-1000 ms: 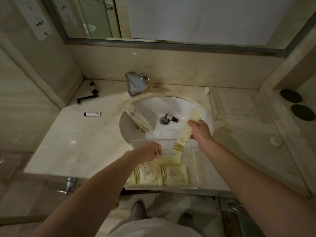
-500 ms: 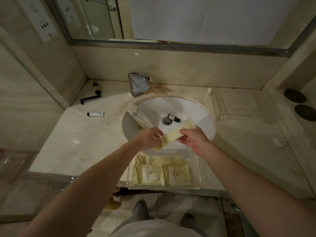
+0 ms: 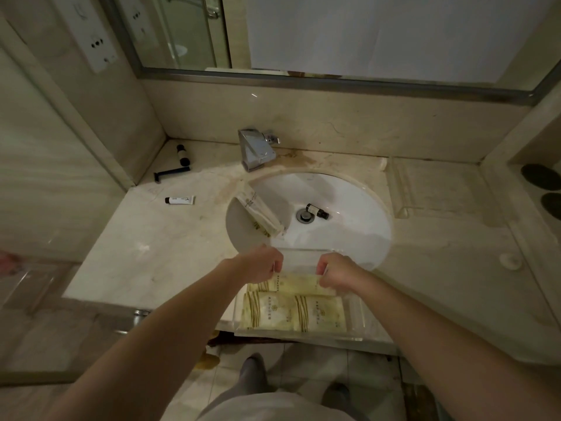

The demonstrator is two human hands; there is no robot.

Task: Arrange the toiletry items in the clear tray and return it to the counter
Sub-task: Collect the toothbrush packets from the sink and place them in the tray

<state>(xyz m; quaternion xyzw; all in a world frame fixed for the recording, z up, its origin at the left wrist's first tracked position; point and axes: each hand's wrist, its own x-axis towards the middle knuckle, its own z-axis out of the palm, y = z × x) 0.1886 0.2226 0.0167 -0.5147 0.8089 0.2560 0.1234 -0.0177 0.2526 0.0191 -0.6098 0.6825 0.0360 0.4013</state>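
Note:
A clear tray (image 3: 356,314) sits at the counter's front edge, just below the sink, with two cream packets (image 3: 291,312) lying flat in its front row. My left hand (image 3: 263,265) and my right hand (image 3: 332,273) each grip one end of a third cream packet (image 3: 296,283), held flat over the tray's back row. Another cream packet (image 3: 260,214) leans inside the sink on the left. A small dark bottle (image 3: 317,210) lies beside the drain. On the counter to the left lie a white tube (image 3: 180,200), a black razor (image 3: 171,174) and a small bottle (image 3: 182,154).
The white sink (image 3: 349,214) is set into the marble counter (image 3: 151,247), with a chrome faucet (image 3: 255,150) behind it. A mirror covers the back wall. Two dark round coasters (image 3: 538,174) lie on the raised ledge at right. A small white disc (image 3: 510,260) rests on the counter.
My right hand carried the packet from above the sink toward me. My left hand took its other end, and both hands lowered it flat into the tray's back row.

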